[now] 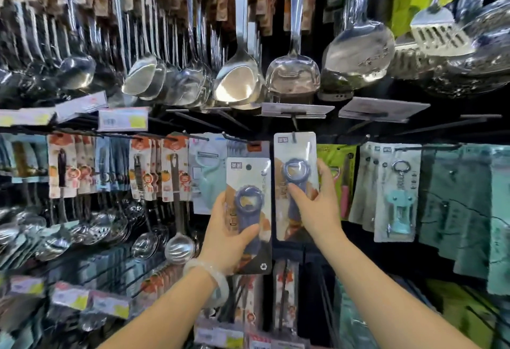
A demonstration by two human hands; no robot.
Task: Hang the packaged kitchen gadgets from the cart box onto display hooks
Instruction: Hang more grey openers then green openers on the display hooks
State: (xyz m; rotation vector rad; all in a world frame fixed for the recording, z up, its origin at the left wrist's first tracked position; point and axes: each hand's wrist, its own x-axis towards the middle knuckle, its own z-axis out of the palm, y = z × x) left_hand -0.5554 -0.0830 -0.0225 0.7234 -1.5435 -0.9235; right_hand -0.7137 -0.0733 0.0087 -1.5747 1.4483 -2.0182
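Store aisle, dark pegboard wall packed with hanging kitchenware. Top rows: steel ladles (237, 83) and a slotted turner (438, 31) on carded handles. Price tags (122, 119) clipped along the rail (298, 109), print too blurred for me to read.

I see the left hand (229, 235) gripping a carded bottle opener (248, 210), thumb across the front over the blue-grey handle, fingers behind the card. A small grey logo square with two characters sits at the card's top left; I can't make them out. Round hang hole beside it, off any hook. Recycling mark at the card's lower right corner. Pale bangle (212, 279) on that wrist.

Right hand (317, 205) holds a second, matching opener pack (296, 183) higher up, index finger on the front, remaining fingers wrapped round the right edge. Its top slot sits at a display hook (294, 125) under the rail; whether it is fully threaded, I can't tell. Same logo square at top left.

Right of it: a green card with a pink-handled tool (345, 183), then a mint corkscrew pack (397, 196).
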